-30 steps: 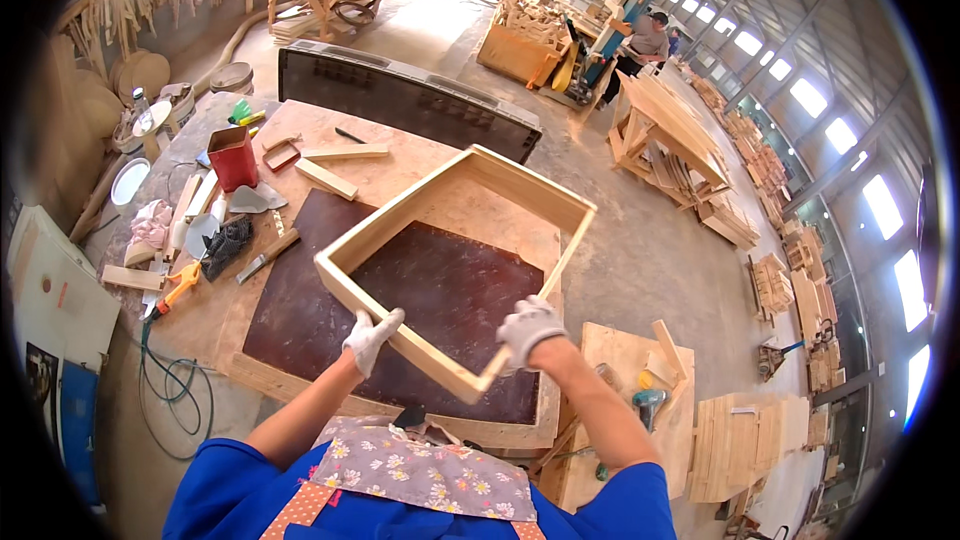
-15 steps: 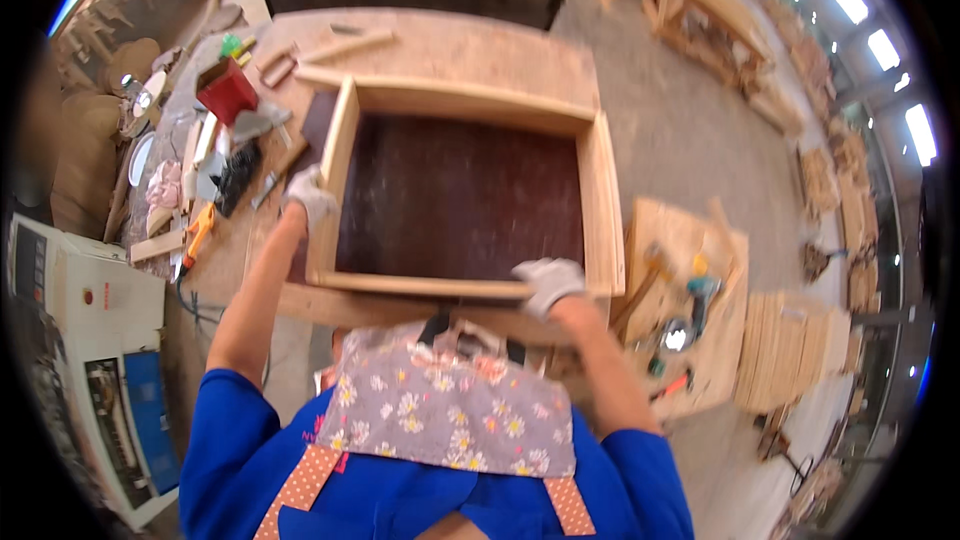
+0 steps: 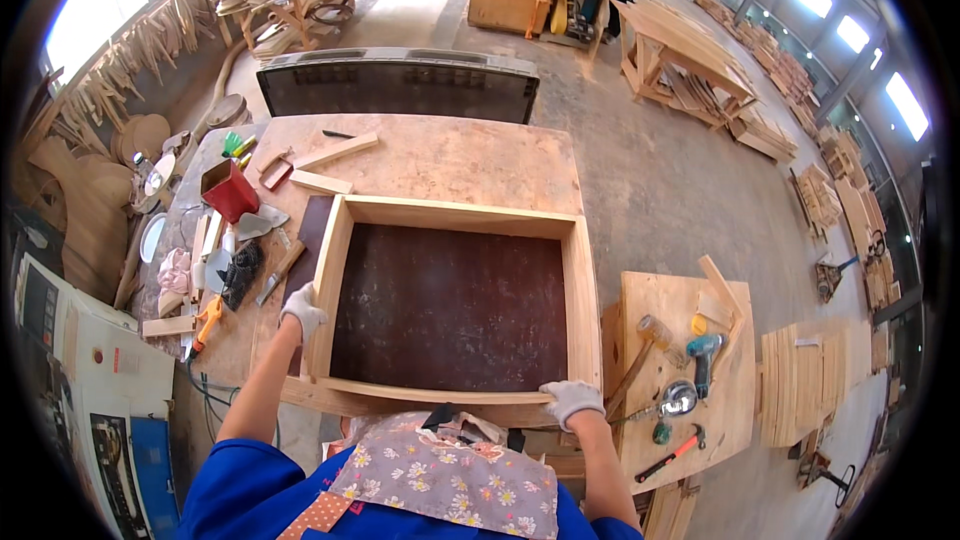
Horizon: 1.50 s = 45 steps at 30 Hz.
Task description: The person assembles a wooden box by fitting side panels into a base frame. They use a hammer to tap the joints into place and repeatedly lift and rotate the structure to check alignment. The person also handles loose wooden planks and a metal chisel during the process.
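Pale wooden frame (image 3: pixel 455 310), rectangular, flat on the tabletop (image 3: pixel 450 155). Left hand (image 3: pixel 302 310) grasps its left rail. Right hand (image 3: pixel 572 402) clasps the near right corner.

Pale bare-wood frame (image 3: pixel 455 305), smooth matt dark brown board (image 3: pixel 450 305) inside, white knit cloth gloves, rough plywood bench (image 3: pixel 450 155)

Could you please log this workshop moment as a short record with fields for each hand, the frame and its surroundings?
left hand: gloved left hand grips the left side of the wooden frame
right hand: gloved right hand holds the frame's near right corner
frame: open rectangle, flat on a dark board on the workbench
left of frame: red box, scattered hand tools
right of frame: side table with a teal drill
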Motion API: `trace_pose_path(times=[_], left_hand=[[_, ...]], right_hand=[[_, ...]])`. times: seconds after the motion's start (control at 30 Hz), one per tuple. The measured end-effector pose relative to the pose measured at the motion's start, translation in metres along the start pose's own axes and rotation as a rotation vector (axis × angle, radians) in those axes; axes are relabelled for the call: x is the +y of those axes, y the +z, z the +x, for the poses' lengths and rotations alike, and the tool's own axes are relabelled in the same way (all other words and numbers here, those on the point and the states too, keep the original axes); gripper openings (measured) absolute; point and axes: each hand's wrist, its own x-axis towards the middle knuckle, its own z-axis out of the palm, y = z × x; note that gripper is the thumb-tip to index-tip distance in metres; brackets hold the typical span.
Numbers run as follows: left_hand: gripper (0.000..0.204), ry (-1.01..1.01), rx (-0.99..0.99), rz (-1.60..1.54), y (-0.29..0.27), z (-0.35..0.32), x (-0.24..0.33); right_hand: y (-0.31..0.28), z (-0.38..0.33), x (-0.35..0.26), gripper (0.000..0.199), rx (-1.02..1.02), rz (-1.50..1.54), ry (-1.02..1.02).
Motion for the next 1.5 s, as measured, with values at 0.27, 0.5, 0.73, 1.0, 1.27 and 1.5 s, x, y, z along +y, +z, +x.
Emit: trace_pose_path(times=[0.27, 0.5, 0.73, 1.0, 1.27, 1.5], left_hand=[[0.065, 0.044, 0.089, -0.017, 0.014, -0.007, -0.02], [0.054, 0.036, 0.133, 0.157, 0.02, 0.018, -0.038], [0.033, -0.089, -0.102, -0.326, 0.006, -0.034, 0.038], [0.057, -0.367, -0.101, -0.289, -0.025, -0.014, 0.035], [0.066, -0.516, -0.199, -0.471, -0.015, -0.012, 0.028], [0.052, -0.56, -0.083, -0.444, 0.016, -0.021, 0.047]], right_hand=[[-0.013, -0.002, 0.01, 0.044, -0.054, 0.05, 0.034], [-0.031, -0.015, 0.029, 0.039, 0.049, 0.247, -0.13], [-0.002, 0.031, 0.129, 0.026, 0.709, 1.215, 0.125], [0.11, 0.07, 0.153, 0.043, 0.447, 0.936, 0.558], [0.106, 0.079, 0.132, 0.062, 0.317, 0.948, 0.7], [0.107, 0.074, 0.131, 0.059, 0.316, 1.023, 0.706]])
